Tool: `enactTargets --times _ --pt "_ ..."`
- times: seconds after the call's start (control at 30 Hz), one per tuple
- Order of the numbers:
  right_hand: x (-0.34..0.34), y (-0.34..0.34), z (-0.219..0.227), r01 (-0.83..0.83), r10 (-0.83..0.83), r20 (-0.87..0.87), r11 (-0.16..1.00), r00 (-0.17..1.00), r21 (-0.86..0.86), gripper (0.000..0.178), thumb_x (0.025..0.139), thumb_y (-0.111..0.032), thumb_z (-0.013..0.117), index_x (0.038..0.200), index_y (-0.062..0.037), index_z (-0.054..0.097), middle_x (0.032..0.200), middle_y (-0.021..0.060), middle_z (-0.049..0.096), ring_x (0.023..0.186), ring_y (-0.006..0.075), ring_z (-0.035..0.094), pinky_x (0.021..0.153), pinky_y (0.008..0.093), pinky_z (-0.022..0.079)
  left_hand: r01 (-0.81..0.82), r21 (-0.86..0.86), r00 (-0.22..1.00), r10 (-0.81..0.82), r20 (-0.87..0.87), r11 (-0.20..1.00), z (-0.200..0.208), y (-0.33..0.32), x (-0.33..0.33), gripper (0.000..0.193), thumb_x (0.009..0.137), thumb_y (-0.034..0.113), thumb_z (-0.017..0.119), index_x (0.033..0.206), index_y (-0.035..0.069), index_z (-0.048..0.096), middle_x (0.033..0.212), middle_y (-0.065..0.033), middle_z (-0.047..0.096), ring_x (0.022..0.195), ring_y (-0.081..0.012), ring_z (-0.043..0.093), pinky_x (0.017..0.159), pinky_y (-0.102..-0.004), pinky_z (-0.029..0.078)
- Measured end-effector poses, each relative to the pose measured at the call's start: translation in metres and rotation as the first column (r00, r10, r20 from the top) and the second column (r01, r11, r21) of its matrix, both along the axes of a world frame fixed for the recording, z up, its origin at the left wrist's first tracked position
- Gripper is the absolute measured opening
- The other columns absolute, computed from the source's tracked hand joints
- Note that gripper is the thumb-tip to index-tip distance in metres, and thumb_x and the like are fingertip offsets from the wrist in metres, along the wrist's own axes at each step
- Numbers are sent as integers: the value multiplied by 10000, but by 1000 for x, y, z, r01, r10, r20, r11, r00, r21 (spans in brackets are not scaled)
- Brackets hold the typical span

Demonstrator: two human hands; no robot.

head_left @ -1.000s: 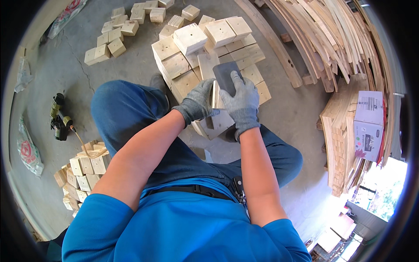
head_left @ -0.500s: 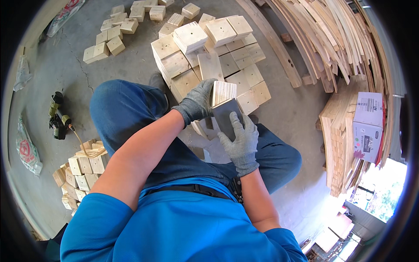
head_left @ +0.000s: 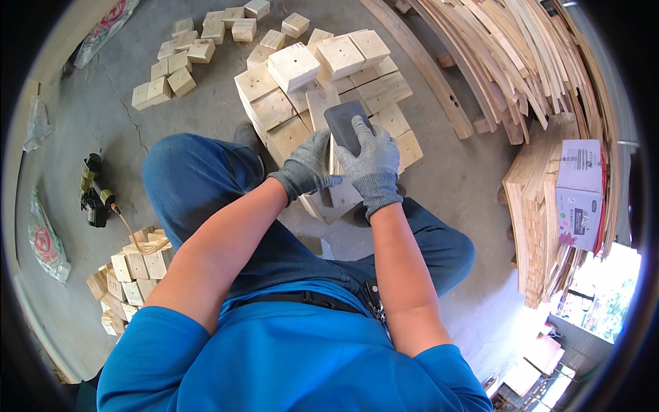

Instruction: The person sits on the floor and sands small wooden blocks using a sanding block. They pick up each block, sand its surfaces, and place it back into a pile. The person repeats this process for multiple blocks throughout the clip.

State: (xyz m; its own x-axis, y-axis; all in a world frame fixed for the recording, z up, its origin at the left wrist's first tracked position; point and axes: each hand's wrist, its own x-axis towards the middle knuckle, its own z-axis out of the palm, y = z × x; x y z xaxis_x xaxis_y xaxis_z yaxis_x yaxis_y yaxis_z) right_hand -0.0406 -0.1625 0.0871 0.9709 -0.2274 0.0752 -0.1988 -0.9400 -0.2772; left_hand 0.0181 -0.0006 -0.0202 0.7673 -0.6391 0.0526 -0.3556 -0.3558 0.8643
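Observation:
Both my hands wear grey knit gloves. My left hand (head_left: 305, 167) grips a pale square wooden block (head_left: 338, 196) from its left side, holding it on edge above my knees. My right hand (head_left: 371, 165) presses a dark grey sanding pad (head_left: 345, 123) against the top edge of that block. A stack of similar square blocks (head_left: 322, 75) stands on the concrete floor right behind my hands.
More loose blocks (head_left: 185, 58) lie at the far left of the floor, another heap (head_left: 130, 275) by my left hip. A nail gun with hose (head_left: 94, 192) lies at left. Long wooden slats (head_left: 522, 62) and a cardboard box (head_left: 580, 192) are stacked at right.
My right hand slid the sanding pad down toward me half a second ago and has now pushed it back up along the block's edge. My left hand stays on the block.

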Motion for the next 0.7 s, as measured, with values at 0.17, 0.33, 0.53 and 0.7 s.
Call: enactTargets --times 0.17,0.33,0.53,0.7 --pt "-27 1 -1 -33 32 23 998 999 48 723 853 -359 840 1501 -132 615 1376 258 607 1256 467 595 1060 550 493 18 39 999 -16 -50 999 8 3 0 1095 657 394 974 1547 55 433 1473 -254 540 1386 -439 543 1188 -466 454" --pt "-88 14 11 -77 77 -7 996 997 39 765 799 -283 891 1490 -102 617 1426 244 584 1280 446 569 1087 563 459 32 4 992 -31 -126 999 6 1 2 1073 673 391 976 1546 74 439 1472 -255 538 1384 -443 549 1181 -471 461" --pt "-121 13 6 -103 102 17 993 995 63 759 811 -340 884 1494 -135 625 1442 269 549 1251 477 570 1049 591 464 15 -33 998 -17 -62 999 -1 0 0 997 724 315 966 1546 105 442 1455 -219 548 1395 -393 548 1201 -426 437" --pt "-83 16 10 -67 67 32 998 997 2 742 786 -295 891 1463 -113 649 1397 241 598 1276 443 576 1077 557 469 45 31 994 -42 -96 998 3 -1 3 1068 674 366 979 1541 67 431 1462 -248 535 1390 -429 541 1192 -453 449"
